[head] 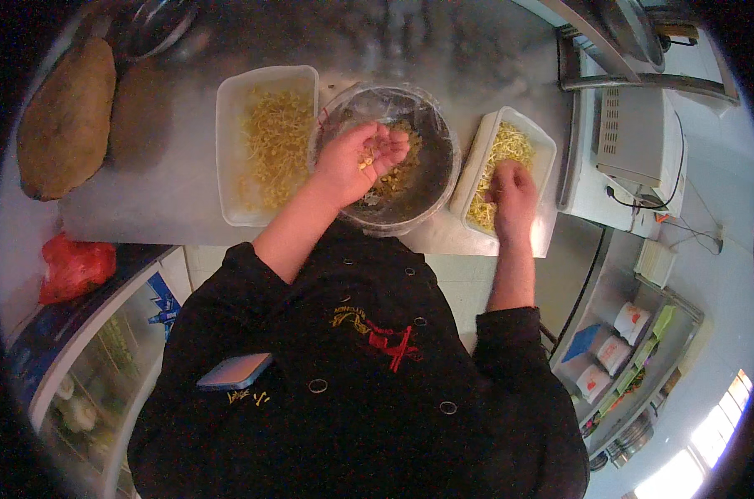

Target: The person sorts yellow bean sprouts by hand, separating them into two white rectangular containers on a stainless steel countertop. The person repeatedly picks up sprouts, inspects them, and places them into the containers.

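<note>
My left hand is palm up above a round, plastic-lined container, its fingers loosely curled around a few yellow bean bits. Brownish scraps lie in the bottom of that container, partly hidden by the hand. My right hand reaches down into a narrow white plastic tub of bean sprouts; its fingertips are at the sprouts, and whether they pinch any is not clear. On the left, a wider translucent plastic tub holds more sprouts that look wet.
All three containers stand on a steel worktop. A large brown object is at the far left, above a red plastic bag. To the right are a microwave-like appliance with a cord and a shelf holding printed tubs.
</note>
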The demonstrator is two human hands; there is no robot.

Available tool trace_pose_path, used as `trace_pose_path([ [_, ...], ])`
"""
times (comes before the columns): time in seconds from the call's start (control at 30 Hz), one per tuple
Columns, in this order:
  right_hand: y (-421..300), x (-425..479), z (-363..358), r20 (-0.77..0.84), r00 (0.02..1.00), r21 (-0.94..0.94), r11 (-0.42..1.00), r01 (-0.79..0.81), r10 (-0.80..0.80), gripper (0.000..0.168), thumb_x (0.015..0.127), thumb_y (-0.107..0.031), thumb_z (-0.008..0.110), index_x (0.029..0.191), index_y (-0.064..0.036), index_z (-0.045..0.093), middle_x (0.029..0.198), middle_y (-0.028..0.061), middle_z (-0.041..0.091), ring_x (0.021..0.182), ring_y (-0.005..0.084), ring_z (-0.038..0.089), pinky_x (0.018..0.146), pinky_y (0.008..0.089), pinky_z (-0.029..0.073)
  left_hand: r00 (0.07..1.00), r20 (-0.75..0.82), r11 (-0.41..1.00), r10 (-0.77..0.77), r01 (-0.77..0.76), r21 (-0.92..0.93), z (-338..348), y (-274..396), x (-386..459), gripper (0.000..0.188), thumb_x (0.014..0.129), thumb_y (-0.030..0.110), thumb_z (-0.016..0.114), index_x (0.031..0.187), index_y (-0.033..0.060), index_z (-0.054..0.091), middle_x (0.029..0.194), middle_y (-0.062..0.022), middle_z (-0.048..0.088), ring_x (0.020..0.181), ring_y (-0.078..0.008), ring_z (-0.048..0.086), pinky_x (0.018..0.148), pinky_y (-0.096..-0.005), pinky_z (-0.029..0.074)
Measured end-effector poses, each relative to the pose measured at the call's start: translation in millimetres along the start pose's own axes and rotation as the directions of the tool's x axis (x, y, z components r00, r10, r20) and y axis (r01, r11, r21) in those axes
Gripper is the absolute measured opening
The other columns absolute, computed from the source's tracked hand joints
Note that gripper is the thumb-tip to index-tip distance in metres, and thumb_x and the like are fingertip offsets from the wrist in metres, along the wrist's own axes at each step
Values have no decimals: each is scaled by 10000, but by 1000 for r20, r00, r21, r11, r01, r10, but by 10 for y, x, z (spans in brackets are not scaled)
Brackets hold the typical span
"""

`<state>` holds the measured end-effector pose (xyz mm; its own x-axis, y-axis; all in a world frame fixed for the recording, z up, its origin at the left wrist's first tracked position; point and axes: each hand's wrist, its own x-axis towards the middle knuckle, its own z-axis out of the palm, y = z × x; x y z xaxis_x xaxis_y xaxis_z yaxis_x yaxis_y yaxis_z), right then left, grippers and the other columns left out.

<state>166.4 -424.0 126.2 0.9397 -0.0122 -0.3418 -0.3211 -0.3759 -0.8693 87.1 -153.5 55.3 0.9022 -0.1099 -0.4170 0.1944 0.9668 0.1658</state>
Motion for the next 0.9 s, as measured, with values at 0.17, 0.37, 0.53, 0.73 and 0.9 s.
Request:
trace_pose_path([
  [0.17, 311, 122, -572, -62, 923, -641, 724, 254, -379, 216, 923, -127, 645, 1112, -25, 669, 1005, 109, 700, 835, 207, 665, 763, 317, 541, 996, 85, 998, -4, 10, -67, 196, 35, 9, 416, 1006, 244, 454, 1283, -46, 568, 1373, -237, 558, 1317, -360, 509, 1155, -474, 382],
  [0.37, -441, -437, 619, 367, 745, -289, 693, 661, -557, 251, 834, -58, 702, 1083, -84, 691, 1091, 140, 668, 986, 297, 665, 828, 381, 548, 983, 178, 966, -47, 90, -242, 266, -20, 13, 612, 1011, 391, 435, 1445, -40, 453, 1528, -202, 430, 1440, -324, 374, 1216, -466, 258],
  [0.53, -492, -441, 1036, 463, 671, -253, 639, 726, -579, 243, 822, -110, 725, 1063, -96, 699, 1095, 109, 672, 979, 320, 660, 834, 395, 551, 979, 205, 972, 0, 48, -229, 319, -15, -81, 764, 1011, 542, 363, 1522, -26, 337, 1612, -192, 296, 1495, -317, 277, 1239, -449, 176],
  [0.73, -476, -470, 1116, 509, 662, -319, 594, 738, -550, 184, 830, -137, 713, 1010, -99, 700, 1050, 99, 676, 960, 320, 663, 818, 407, 552, 990, 135, 966, 35, 1, -258, 300, -8, -131, 770, 1018, 558, 352, 1521, -26, 338, 1608, -190, 304, 1496, -315, 273, 1241, -448, 170],
  [0.9, -453, -446, 1159, 512, 648, -298, 591, 750, -565, 163, 832, -128, 707, 991, -97, 698, 1028, 101, 679, 952, 320, 666, 807, 413, 555, 987, 150, 971, 55, -18, -240, 260, -16, -112, 757, 1022, 531, 379, 1517, -39, 329, 1603, -203, 304, 1499, -315, 267, 1239, -448, 185],
])
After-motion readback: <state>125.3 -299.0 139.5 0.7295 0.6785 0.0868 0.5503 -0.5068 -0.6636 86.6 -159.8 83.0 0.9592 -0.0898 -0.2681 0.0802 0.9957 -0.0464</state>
